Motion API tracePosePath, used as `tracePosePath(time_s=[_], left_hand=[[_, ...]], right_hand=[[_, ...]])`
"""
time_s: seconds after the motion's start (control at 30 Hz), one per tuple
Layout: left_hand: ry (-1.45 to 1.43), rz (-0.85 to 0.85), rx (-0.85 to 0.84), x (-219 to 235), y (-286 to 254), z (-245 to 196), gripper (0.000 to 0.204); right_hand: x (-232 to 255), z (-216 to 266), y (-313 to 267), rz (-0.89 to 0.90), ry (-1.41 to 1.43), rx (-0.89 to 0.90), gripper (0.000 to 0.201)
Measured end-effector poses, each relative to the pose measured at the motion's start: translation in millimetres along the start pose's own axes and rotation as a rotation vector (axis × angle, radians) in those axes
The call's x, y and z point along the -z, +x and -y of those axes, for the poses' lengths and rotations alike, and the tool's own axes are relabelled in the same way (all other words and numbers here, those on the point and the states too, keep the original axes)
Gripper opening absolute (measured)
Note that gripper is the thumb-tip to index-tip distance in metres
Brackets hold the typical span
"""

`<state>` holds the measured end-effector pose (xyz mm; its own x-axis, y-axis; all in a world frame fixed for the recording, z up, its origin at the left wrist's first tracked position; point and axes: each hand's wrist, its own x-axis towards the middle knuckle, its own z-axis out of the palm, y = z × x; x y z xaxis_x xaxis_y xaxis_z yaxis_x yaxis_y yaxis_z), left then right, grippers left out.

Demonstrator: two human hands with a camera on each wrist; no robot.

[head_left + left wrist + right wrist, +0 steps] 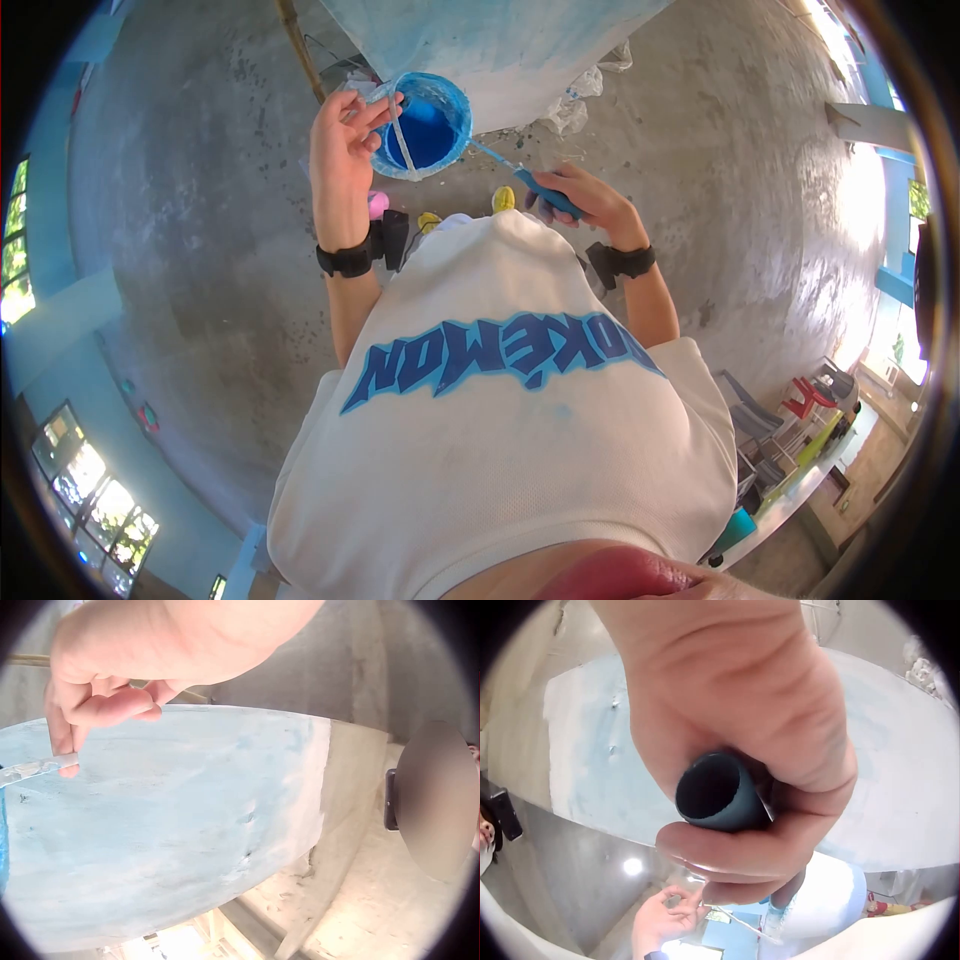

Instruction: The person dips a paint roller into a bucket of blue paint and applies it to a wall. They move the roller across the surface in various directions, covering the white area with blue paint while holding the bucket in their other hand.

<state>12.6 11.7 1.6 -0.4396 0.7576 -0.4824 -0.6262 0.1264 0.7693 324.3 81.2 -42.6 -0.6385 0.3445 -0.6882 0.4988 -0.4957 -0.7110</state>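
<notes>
1 white shirt, blue print "POKEMON" | pale-blue painted panel ahead | blue paint bucket hangs by handle from left hand, fingers curled | right hand grips blue-handled brush beside bucket

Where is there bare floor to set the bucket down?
Bare concrete floor lies left of the left hand, and more right of the right hand. It is crowded ahead: the blue bucket, pale blue panel and crumpled plastic sit close together.
</notes>
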Motion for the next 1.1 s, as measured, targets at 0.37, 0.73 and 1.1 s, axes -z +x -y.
tracePosePath(time_s=[0.37, 0.73, 1.1], left_hand=[[-0.032, 0.073, 0.025, -1.9, -7.3, -6.5, 0.02], [-0.01, 0.054, -0.042, -9.5, -15.6, -4.6, 0.019], [-0.011, 0.132, -0.034, -16.3, -19.9, -8.2, 0.019]], right_hand=[[-5.0, -22.4, 8.1, -0.178, -0.437, -0.084, 0.048], [-21.2, -37.8, 6.1, -0.386, -0.461, 0.142, 0.037], [-27.3, -51.4, 5.9, -0.486, -0.473, 0.22, 0.04]])
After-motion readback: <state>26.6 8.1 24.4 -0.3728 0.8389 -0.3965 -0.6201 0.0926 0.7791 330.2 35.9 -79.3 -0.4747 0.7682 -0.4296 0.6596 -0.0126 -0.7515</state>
